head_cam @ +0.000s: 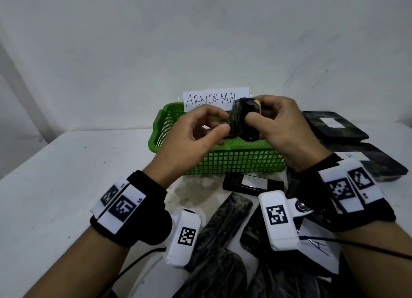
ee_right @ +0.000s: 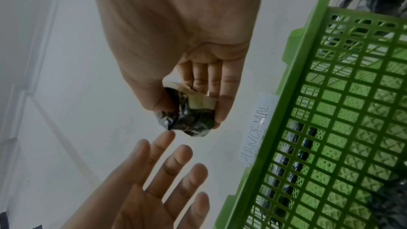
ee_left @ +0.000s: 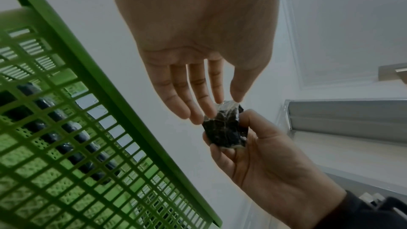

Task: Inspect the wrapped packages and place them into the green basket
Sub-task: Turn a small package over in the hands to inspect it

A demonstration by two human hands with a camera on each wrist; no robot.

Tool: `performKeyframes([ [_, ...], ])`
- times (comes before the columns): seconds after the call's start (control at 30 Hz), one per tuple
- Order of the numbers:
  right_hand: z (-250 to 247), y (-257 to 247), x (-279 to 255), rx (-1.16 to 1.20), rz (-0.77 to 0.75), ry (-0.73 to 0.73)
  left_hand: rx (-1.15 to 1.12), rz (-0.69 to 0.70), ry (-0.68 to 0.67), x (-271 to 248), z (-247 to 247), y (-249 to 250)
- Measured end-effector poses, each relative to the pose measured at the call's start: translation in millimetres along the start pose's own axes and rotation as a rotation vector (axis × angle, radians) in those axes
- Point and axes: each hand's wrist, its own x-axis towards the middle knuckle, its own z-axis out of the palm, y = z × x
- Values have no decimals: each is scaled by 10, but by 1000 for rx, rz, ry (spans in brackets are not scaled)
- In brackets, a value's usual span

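A small black package (head_cam: 239,124) (ee_left: 224,128) (ee_right: 189,121) in clear wrap is held above the green basket (head_cam: 234,161) (ee_left: 88,76) (ee_right: 308,58). My right hand (head_cam: 254,110) (ee_right: 189,109) grips it between the thumb and the fingers. A pale patch shows at the package's top. My left hand (head_cam: 219,121) (ee_left: 226,101) (ee_right: 169,145) is beside it with straight, spread fingers, whose tips touch the wrap. A long black package (ee_left: 66,128) (ee_right: 286,163) lies inside the basket.
A paper label reading ABNORMAL (head_cam: 214,99) is on the wall behind the basket. More black wrapped packages lie right of the basket (head_cam: 334,124) (head_cam: 379,161) and in front of it (head_cam: 252,183) (head_cam: 223,226). The white table (head_cam: 66,175) extends to the left.
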Motion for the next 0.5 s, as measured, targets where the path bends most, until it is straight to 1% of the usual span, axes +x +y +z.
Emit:
performKeyframes([
  [0.1, 6, 7, 1, -44, -23, -14, -28, -48, -8, -3, 3, 31],
  [0.2, 14, 0, -11, 32, 7, -42, -91, -111, -32, 1, 8, 44],
  [0.27, 16, -5, -22, 101, 50, -119, -98, -116, -12, 1, 6, 34],
  [0.4, -6, 4, -37, 96, 88, -304, -104, -93, 33, 7, -17, 8],
  [0.5, -29, -23, -43, 214, 185, -390, -99, -73, 35, 14, -40, -20],
])
